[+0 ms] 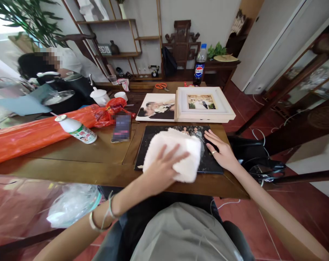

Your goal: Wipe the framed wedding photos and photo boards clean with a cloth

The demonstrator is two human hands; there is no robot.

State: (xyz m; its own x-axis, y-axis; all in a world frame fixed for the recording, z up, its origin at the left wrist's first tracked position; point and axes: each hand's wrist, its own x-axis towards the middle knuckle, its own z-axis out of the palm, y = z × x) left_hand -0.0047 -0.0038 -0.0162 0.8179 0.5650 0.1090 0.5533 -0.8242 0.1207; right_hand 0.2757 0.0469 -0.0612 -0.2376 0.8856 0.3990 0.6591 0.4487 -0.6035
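Observation:
A dark photo panel (213, 163) showing a couple lies flat on the wooden table in front of me. My left hand (164, 166) rests on a fluffy white cloth (188, 145), fingers spread and pressing it against the panel. The cloth hides much of the panel's left and middle part. At the panel's right edge lies my right hand (220, 150), fingers stretched out over its upper right corner, with a ring on one finger.
Behind the panel lie a photo print (156, 113) and a white framed photo (224, 105). Orange-handled scissors (161, 86) and a cola bottle (199, 69) stand farther back. Leftward are a phone (121, 127), a tipped white bottle (77, 129), and an orange plastic-wrapped bundle (31, 128). A person sits beyond.

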